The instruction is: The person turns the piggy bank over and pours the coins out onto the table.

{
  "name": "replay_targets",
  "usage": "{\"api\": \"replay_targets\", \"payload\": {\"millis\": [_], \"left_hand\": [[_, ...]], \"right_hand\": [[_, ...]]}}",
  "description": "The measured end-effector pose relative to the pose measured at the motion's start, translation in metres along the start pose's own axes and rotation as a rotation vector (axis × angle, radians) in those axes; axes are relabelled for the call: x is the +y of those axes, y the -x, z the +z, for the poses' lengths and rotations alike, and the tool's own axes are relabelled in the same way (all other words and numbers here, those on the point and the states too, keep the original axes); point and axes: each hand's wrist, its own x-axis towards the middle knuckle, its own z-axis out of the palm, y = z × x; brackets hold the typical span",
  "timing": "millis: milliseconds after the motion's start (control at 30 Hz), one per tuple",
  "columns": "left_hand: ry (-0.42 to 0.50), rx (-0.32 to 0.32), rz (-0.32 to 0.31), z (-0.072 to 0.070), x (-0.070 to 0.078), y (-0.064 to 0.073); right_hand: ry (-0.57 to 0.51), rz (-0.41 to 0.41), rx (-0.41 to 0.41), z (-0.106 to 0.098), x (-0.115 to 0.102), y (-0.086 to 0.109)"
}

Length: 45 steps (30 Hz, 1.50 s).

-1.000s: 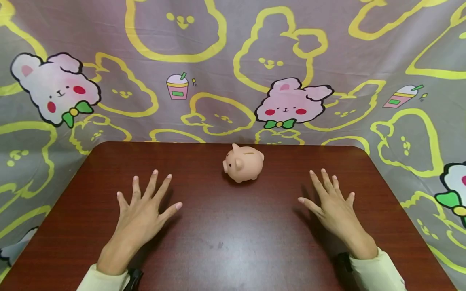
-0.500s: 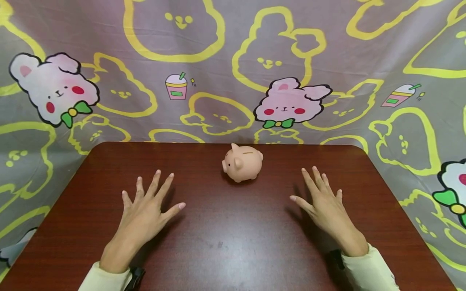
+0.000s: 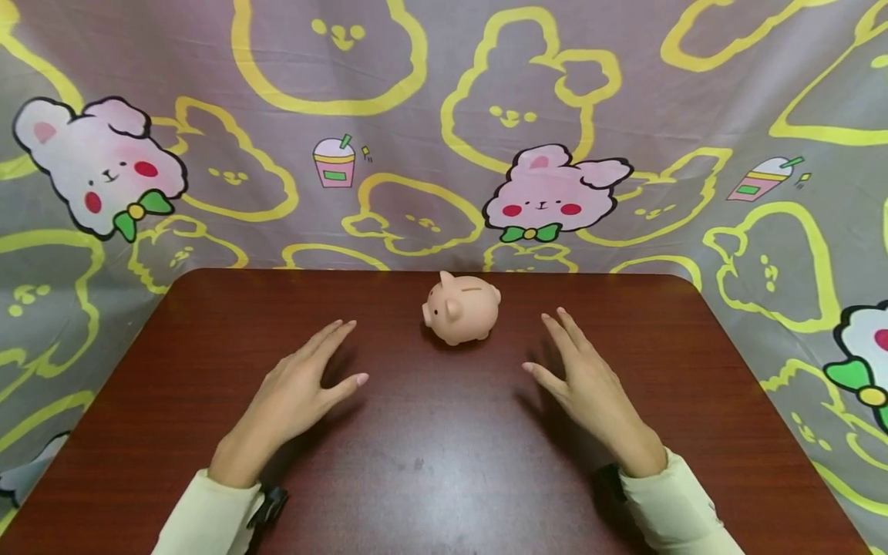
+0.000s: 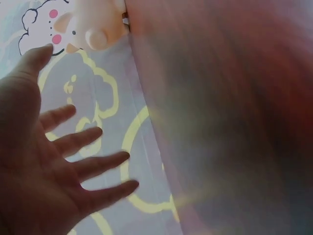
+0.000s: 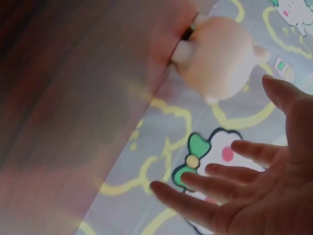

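Note:
A pale pink piggy bank (image 3: 466,310) stands upright near the back edge of the table, its snout toward the left and a coin slot on top. To its left and nearer the front, my left hand (image 3: 294,401) hovers over the table with fingers extended, holding nothing. On the other side my right hand (image 3: 593,389) mirrors it, fingers straight and thumb apart. Neither hand touches the piggy bank. In the left wrist view the piggy bank (image 4: 98,24) appears beyond the thumb; the right wrist view shows its rear (image 5: 220,58).
The dark brown wooden table (image 3: 430,462) has rounded back corners and a glossy light patch near its middle. A grey curtain (image 3: 416,139) with yellow outlines and bunny faces hangs behind and along both sides. Black straps with cameras (image 3: 267,506) sit at the wrists.
Both hands have moved inward toward the piggy bank, and have turned so the palms face each other more. The spread fingers have drawn closer together. The piggy bank stays in place.

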Motion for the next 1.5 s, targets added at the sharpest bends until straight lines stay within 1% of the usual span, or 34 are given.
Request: {"api": "replay_targets", "payload": {"millis": [67, 200, 300, 400, 667, 767, 933, 1033, 1167, 1300, 1500], "left_hand": [[0.056, -0.003, 0.026, 0.002, 0.001, -0.007], [0.158, -0.042, 0.068, 0.006, 0.004, -0.02], [0.205, -0.074, 0.115, 0.009, 0.008, -0.03], [0.235, -0.09, 0.161, 0.013, 0.012, -0.042], [0.267, -0.098, 0.253, 0.022, 0.02, -0.075], [0.273, -0.099, 0.275, 0.024, 0.023, -0.085], [0.315, -0.11, 0.318, 0.029, 0.03, -0.099], [0.363, -0.112, 0.348, 0.034, 0.035, -0.106], [0.41, -0.117, 0.372, 0.04, 0.041, -0.112], [0.428, -0.122, 0.369, 0.044, 0.042, -0.114], [0.421, -0.124, 0.363, 0.048, 0.042, -0.112]], "right_hand": [[-0.028, -0.049, 0.024, 0.004, -0.006, -0.005], [-0.07, -0.132, 0.072, 0.013, -0.019, -0.013], [-0.083, -0.164, 0.093, 0.019, -0.028, -0.019], [-0.087, -0.189, 0.104, 0.025, -0.036, -0.025], [-0.087, -0.227, 0.139, 0.039, -0.051, -0.038], [-0.097, -0.236, 0.142, 0.043, -0.054, -0.042], [-0.101, -0.212, 0.122, 0.049, -0.059, -0.049], [-0.09, -0.187, 0.107, 0.05, -0.06, -0.053], [-0.081, -0.148, 0.072, 0.051, -0.059, -0.058], [-0.094, -0.119, 0.037, 0.052, -0.058, -0.063], [-0.103, -0.136, 0.042, 0.057, -0.059, -0.071]]}}
